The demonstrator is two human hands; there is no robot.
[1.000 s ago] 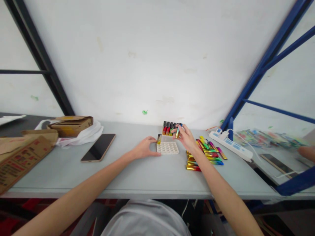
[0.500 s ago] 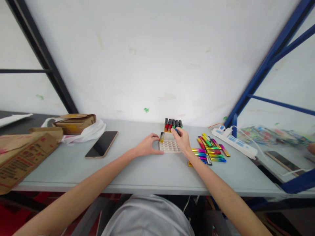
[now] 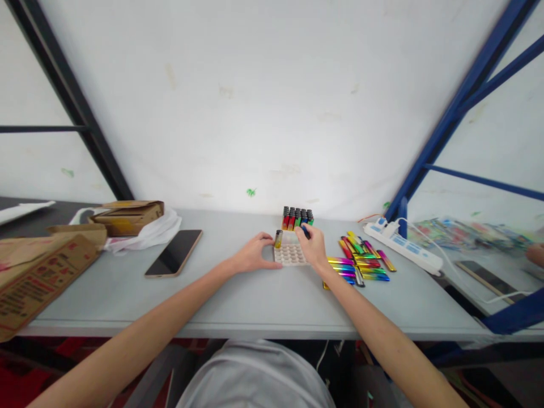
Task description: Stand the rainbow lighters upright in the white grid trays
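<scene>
Remotely I see the grey table (image 3: 255, 300); left hand (image 3: 254, 254) spread, clasping nothing, at the left edge of the white tray (image 3: 291, 256); right hand (image 3: 312, 245) pinching a mostly hidden blue item (image 3: 305, 231) above its right side; a yellow lighter (image 3: 278, 239) stands far left.

top (image 3: 255, 377): plain light grey cloth, softly creased | forearms (image 3: 170, 309): bare, slender | hands (image 3: 254, 253): bare, slim-fingered

Dark print (image 3: 55, 265) on the cardboard box (image 3: 49, 275), too blurred to read, green scrawl (image 3: 251, 192) on the wall (image 3: 272, 124), illegible
</scene>
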